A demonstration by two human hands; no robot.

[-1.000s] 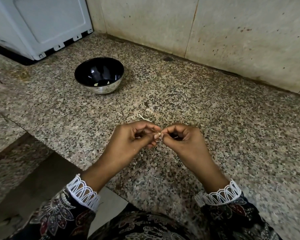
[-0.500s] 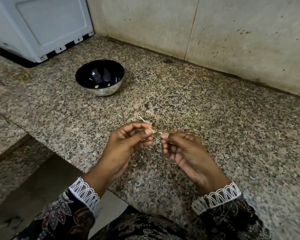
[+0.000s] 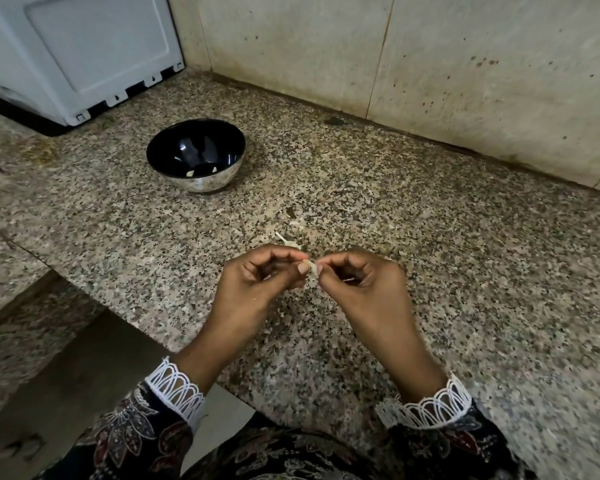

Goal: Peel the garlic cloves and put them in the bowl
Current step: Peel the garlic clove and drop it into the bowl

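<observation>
Both hands (left (image 3: 253, 289), right (image 3: 364, 289)) pinch a garlic clove (image 3: 312, 268) over speckled granite counter (image 3: 465, 254).

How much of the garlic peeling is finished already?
Some looks done: a few pale pieces, likely peeled cloves, lie in the bowl, and bits of skin sit on the counter. Right now the left hand and right hand pinch one garlic clove between them. It is not in the bowl yet. No more unpeeled cloves show.
</observation>
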